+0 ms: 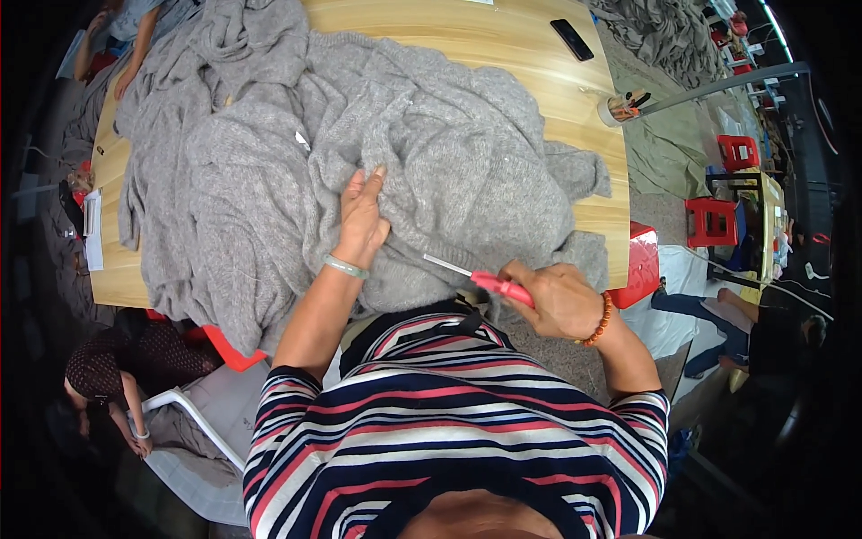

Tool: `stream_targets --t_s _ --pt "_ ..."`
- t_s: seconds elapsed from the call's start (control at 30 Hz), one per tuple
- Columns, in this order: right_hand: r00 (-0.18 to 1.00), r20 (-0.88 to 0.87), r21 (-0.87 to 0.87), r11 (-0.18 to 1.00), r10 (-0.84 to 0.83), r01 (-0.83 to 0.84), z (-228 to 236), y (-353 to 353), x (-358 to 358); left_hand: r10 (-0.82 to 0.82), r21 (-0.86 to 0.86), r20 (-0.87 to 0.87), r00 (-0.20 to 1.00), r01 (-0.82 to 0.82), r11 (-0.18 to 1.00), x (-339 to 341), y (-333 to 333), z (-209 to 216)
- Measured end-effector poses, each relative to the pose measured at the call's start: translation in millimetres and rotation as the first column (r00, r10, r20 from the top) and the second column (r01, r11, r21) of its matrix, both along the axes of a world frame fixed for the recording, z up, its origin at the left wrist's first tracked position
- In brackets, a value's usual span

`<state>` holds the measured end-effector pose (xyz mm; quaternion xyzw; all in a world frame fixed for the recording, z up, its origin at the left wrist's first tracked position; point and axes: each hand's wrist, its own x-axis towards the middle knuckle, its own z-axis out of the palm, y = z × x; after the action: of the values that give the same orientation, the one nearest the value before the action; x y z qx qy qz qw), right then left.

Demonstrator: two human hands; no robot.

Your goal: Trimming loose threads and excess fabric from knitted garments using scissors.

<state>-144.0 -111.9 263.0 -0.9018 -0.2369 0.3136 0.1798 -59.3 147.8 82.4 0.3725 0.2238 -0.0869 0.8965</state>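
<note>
A large heap of grey knitted garments (242, 189) covers much of the table. My left hand (362, 220), with a pale bangle at the wrist, pinches a fold of grey knit between thumb and fingers near the middle of the heap. To its right, my right hand (561, 301) is closed round the pink handle of what look like scissors (494, 285). Their slim metal blades point up and left, just over the knit's near edge, and appear closed. My fingers partly hide the handle. A small white label (302, 140) shows on the heap.
On the wooden table (431, 20) lie a black phone (572, 39) and a cup of pens and tools (620, 109). Red stools (711, 222) stand at the right. A person (103, 368) bends over a white-framed bin (202, 422) at lower left; another person's arm (139, 54) rests at the far left.
</note>
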Motion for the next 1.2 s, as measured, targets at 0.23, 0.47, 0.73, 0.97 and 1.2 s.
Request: stream_targets --t_s 0.23,0.47,0.73,0.97,1.2 --pt "0.973 0.181 0.082 0.988 -0.142 0.128 -2 -8 -2 -0.097 0.161 0.155 0.983 0.071 0.984 -19 10 -2" --pt "0.972 0.202 -0.054 0.99 -0.118 0.131 4 6 -2 -0.172 0.316 0.251 0.953 0.087 0.945 -21 17 5" --pt "0.978 0.172 -0.043 0.991 -0.121 0.13 -1 -1 -5 -0.5 0.5 0.064 0.864 0.406 0.765 -42 40 -29" --pt "0.961 0.24 0.069 0.99 -0.139 0.126 -6 4 -3 -0.095 0.027 -0.073 0.993 0.097 0.995 33 50 -29" --pt "0.938 0.3 0.07 0.985 -0.173 0.16 -3 8 6 -0.114 -0.12 -0.128 0.985 0.099 0.988 60 37 -7"
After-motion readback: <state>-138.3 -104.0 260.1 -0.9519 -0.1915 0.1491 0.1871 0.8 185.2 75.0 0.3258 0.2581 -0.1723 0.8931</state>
